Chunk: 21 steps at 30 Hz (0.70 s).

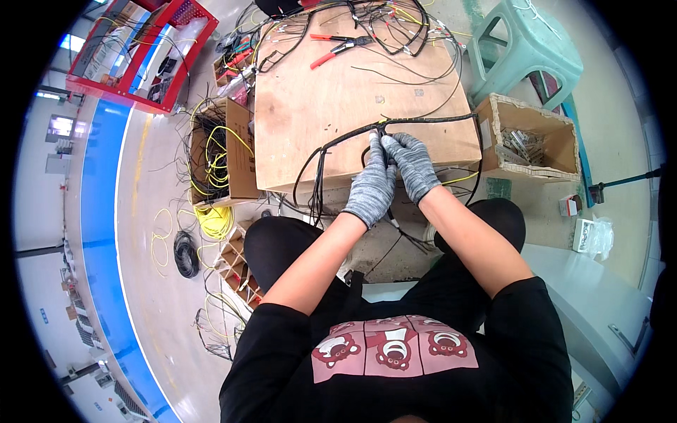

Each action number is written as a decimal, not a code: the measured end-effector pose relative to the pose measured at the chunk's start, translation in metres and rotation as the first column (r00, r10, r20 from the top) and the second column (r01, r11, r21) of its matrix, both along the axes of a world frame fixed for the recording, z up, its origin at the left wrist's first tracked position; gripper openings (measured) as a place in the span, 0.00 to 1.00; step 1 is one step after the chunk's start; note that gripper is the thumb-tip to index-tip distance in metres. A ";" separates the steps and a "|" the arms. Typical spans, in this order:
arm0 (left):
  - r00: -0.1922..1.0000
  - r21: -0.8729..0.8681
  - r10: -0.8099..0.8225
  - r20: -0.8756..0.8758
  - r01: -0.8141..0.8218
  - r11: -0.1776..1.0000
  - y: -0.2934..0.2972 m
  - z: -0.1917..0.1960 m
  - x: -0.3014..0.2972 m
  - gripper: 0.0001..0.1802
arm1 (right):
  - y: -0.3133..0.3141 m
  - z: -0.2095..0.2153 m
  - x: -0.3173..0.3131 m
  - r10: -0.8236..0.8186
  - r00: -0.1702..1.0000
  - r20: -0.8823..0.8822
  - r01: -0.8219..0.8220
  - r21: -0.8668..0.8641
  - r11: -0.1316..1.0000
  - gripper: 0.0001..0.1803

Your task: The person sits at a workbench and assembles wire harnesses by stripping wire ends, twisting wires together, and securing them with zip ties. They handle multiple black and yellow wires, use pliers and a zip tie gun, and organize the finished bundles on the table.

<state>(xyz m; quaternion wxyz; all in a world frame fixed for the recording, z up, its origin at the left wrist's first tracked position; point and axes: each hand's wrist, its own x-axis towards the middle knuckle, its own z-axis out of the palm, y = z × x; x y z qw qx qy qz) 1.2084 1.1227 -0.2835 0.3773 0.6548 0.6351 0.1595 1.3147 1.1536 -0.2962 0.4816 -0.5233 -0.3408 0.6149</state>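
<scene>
A black wire harness (pixel 434 120) lies across the near part of a wooden board (pixel 310 106), its branches hanging over the near edge. My left hand (pixel 371 187), in a grey knit glove, is closed on the harness near a branching point. Close beside it my right hand (pixel 413 168), gloved alike, also closes its fingers on the harness there. The hands almost touch, and the exact grip of the fingertips is partly hidden. Farther off on the board rests a pair of red-handled pliers (pixel 340 49).
More tangled wires (pixel 395 28) cover the board's far edge. At left stand a cardboard box (pixel 243 158) of black and yellow wires and a red rack (pixel 144 53). A box of metal parts (pixel 532 137) and a green plastic stool (pixel 525 49) are at right.
</scene>
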 end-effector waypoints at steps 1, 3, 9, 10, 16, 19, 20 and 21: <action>0.994 0.096 -0.035 -0.101 0.044 0.994 -0.001 0.005 -0.001 0.36 | -0.002 0.002 0.000 -0.009 0.999 0.043 0.008 0.034 0.999 0.10; 0.949 0.268 -0.072 -0.306 0.159 0.950 0.000 0.010 -0.009 0.33 | -0.007 0.006 0.000 0.005 0.991 0.136 -0.011 0.042 0.999 0.10; 0.834 0.169 0.003 0.551 -0.115 0.979 0.020 -0.012 -0.026 0.18 | -0.013 0.010 -0.007 -0.043 0.992 0.114 0.033 0.084 0.996 0.07; 0.843 0.028 0.097 0.528 -0.132 0.991 0.020 -0.016 -0.024 0.17 | -0.013 0.009 -0.007 -0.050 0.992 0.118 0.038 0.099 0.994 0.07; 0.907 0.203 0.132 0.400 -0.228 0.952 0.015 -0.016 -0.018 0.15 | -0.015 -0.002 -0.003 -0.089 0.950 0.301 0.020 0.226 0.974 0.09; 0.918 0.253 0.173 0.357 -0.273 0.928 0.013 -0.006 -0.021 0.09 | -0.016 -0.004 0.000 -0.066 0.921 0.383 -0.040 0.261 0.965 0.12; 0.911 0.286 0.163 0.379 -0.283 0.915 0.014 -0.003 -0.022 0.06 | -0.017 -0.004 -0.001 -0.073 0.908 0.412 -0.049 0.276 0.960 0.12; 0.946 0.319 0.197 0.257 -0.276 0.907 0.016 -0.001 -0.022 0.05 | -0.017 -0.004 -0.001 -0.049 0.913 0.406 -0.056 0.241 0.969 0.12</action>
